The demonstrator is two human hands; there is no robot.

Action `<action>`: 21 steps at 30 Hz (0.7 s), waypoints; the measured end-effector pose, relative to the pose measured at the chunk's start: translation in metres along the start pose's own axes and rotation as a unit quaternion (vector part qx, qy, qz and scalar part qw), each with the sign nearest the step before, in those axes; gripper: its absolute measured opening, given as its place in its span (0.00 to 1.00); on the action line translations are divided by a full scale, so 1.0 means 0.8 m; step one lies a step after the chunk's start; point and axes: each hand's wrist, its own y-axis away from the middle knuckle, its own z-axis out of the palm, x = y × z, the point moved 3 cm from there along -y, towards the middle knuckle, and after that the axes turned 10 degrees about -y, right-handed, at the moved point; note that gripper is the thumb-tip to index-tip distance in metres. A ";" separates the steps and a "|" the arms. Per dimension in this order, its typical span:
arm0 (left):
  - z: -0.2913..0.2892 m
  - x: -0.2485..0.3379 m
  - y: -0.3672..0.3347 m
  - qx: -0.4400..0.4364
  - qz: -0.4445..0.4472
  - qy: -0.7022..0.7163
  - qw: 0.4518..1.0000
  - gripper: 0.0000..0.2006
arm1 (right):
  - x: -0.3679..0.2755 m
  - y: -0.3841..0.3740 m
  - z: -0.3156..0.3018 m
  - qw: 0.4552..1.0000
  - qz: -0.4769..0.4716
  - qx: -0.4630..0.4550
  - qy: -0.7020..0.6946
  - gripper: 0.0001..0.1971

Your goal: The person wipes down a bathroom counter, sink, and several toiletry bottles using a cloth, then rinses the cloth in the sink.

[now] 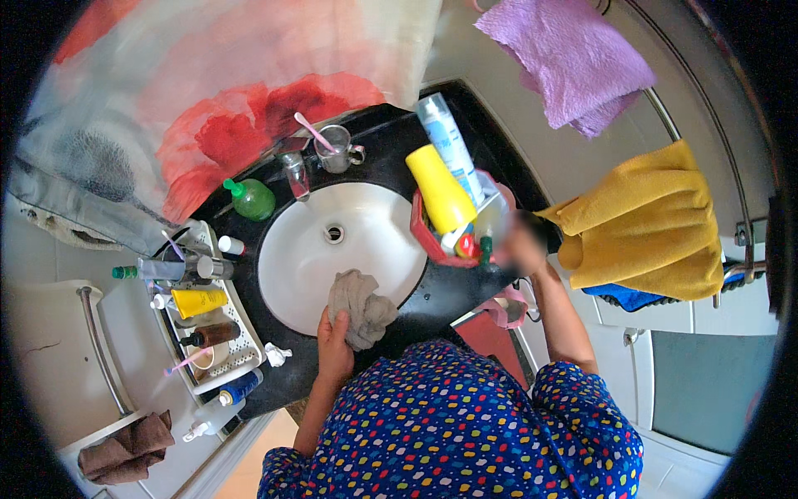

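My left hand (336,334) grips a crumpled grey cloth (361,309) over the near rim of the white sink basin (283,287). At the basin's right, my right hand (525,247) is against the right side of a red basket (426,237); its fingers are blurred, so their grip cannot be made out. The basket holds a yellow bottle (440,190), a tall white-and-blue can (450,145) and several smaller items, among them a green-capped bottle (486,248).
Behind the basin stand a faucet (295,173), a glass mug (334,150) with a pink toothbrush and a green bottle (252,200). A white tray (245,341) of toiletries lies left on the black counter (291,374). Yellow (648,224) and purple towels (569,62) hang right.
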 end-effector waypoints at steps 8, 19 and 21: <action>0.026 0.010 -0.064 -0.005 0.096 -0.084 0.992 0.21 | 0.092 0.093 -0.014 0.972 -0.143 -0.058 0.178 0.18; 0.204 0.096 -0.244 -0.127 0.183 -0.109 0.969 0.21 | 0.157 0.095 -0.030 0.995 0.014 0.064 0.070 0.12; 0.223 0.101 -0.283 -0.197 0.193 -0.125 0.953 0.23 | 0.163 0.096 -0.030 0.995 0.002 0.070 0.068 0.13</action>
